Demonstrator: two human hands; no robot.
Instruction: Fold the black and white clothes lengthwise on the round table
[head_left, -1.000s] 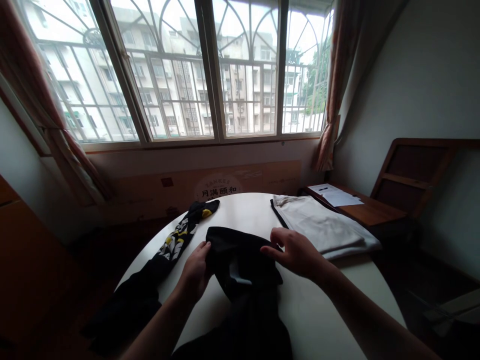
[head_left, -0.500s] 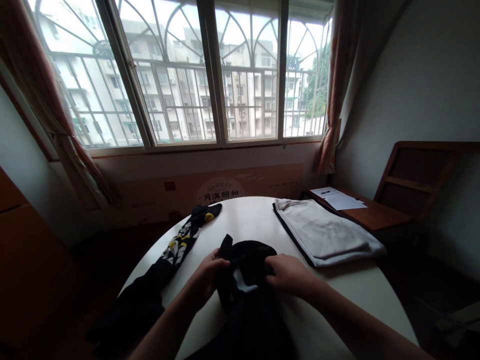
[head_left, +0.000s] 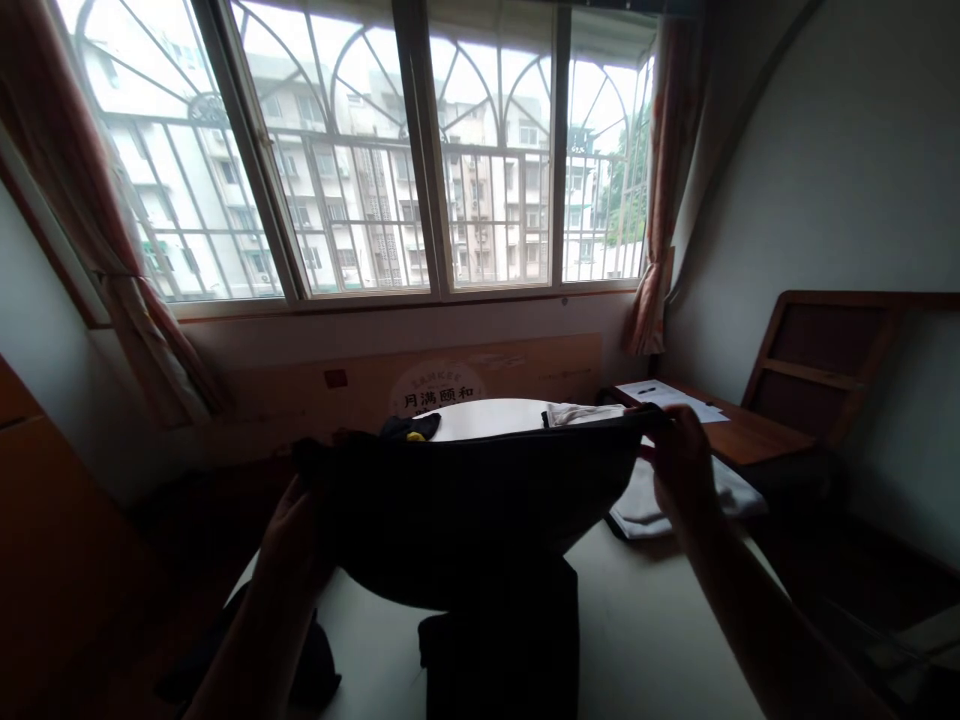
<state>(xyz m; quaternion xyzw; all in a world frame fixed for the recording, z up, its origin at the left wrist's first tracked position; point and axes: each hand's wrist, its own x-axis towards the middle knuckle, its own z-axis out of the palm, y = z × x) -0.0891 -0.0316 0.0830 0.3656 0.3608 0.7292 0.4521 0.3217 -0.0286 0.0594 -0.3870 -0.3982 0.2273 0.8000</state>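
A black garment (head_left: 480,510) is stretched sideways between my two hands, its upper edge raised above the round white table. Its kind I cannot tell, as it shows almost wholly dark. My left hand (head_left: 289,525) is closed on the left end, and my right hand (head_left: 679,455) grips the right end. Below the stretched part, more black cloth (head_left: 506,640) hangs down toward the near side. Behind it, a patterned black garment (head_left: 411,428) with some yellow shows only in part. A folded light grey cloth (head_left: 645,500) lies beyond my right hand, partly covered.
The round white table (head_left: 630,640) fills the middle. To its right stand a wooden side table (head_left: 765,430) with papers (head_left: 671,400) and a pen, and a wooden chair back (head_left: 817,350). A barred window (head_left: 360,180) with curtains (head_left: 142,320) is ahead.
Both hands have moved apart and upward, pulling the black garment wide between them. It now hides much of the patterned garment and part of the grey cloth.
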